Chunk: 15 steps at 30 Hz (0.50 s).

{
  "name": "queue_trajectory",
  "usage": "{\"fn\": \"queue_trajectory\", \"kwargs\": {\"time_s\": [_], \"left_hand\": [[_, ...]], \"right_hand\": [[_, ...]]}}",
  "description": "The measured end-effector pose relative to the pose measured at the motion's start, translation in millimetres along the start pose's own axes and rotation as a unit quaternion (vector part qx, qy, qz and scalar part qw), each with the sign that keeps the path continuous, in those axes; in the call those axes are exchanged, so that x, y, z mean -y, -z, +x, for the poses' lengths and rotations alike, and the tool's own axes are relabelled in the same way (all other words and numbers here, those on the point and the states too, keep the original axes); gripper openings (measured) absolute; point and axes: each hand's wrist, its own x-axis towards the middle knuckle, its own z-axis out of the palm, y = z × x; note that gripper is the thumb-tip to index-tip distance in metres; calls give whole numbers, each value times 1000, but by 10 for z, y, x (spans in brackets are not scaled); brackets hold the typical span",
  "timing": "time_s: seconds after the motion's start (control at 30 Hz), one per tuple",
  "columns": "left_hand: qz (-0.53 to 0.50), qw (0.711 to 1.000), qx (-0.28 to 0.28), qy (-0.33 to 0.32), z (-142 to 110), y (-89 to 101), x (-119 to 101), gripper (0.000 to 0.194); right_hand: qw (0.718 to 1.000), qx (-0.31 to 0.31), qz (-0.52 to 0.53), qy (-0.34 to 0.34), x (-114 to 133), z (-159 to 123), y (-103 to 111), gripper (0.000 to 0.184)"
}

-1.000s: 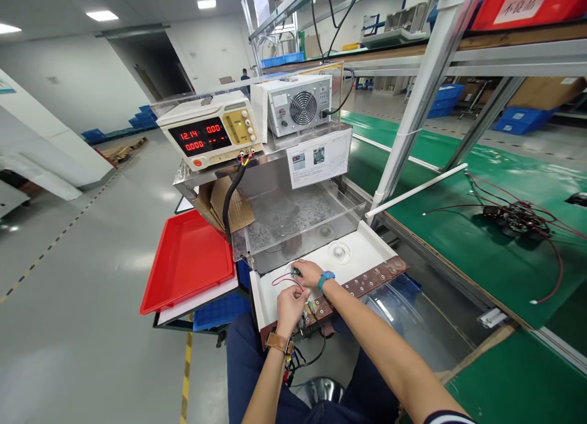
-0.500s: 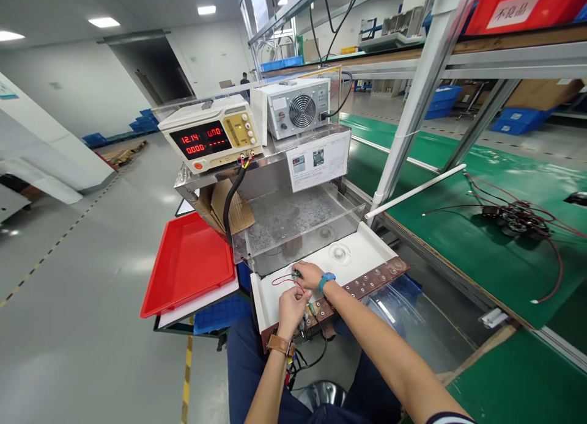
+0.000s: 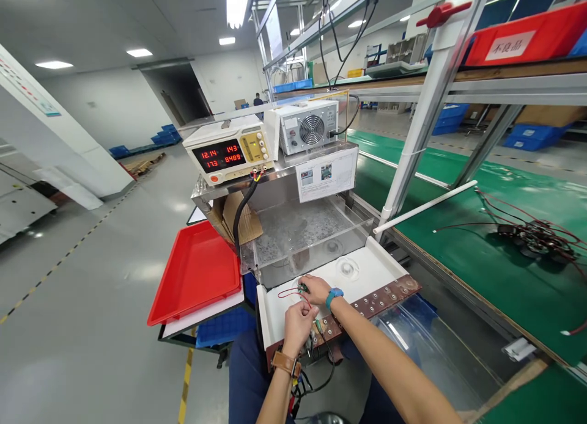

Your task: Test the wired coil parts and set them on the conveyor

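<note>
My left hand (image 3: 298, 326) is closed in a pinch on a thin red wire (image 3: 287, 292), at the edge of a brown strip (image 3: 389, 291) dotted with metal studs. The fingers of my right hand (image 3: 317, 288) are closed on a small green circuit board (image 3: 303, 287), partly hidden by them, above a white tray (image 3: 367, 267). From the board the red wire loops left and back to my left hand. A green plug (image 3: 318, 327) on a black lead sits beside my left fingertips. Whether the wire end touches a stud is hidden.
A power supply (image 3: 224, 152) with lit red digits stands behind, beside a grey fan unit (image 3: 312, 127). To the left lies a red tray (image 3: 197, 271). On the green bench (image 3: 440, 241) at right are a white tube (image 3: 426, 205) and a bundle of wired parts (image 3: 534, 237).
The power supply's readings have risen from zeros to 1.43, 17.3 and 8.489, with 12.14 unchanged. The camera view has shifted slightly. Both hands keep their grips.
</note>
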Motion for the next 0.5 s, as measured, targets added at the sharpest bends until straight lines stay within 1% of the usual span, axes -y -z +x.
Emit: {"fn": "queue_trajectory", "kwargs": {"time_s": [0.2,0.33,0.5], "left_hand": [[-9,1000,-13,-2,-15,9,-24,25],[-14,1000,-21,-8,-12,2,-1,25],[-22,999,-25,-4,23,-15,48,32]], "right_hand": [[1000,-1,15,-6,24,-2,-11,36],[1000,-3,10,-3,16,3,-39,35],[1000,1,-4,1,12,32,-29,40]]}}
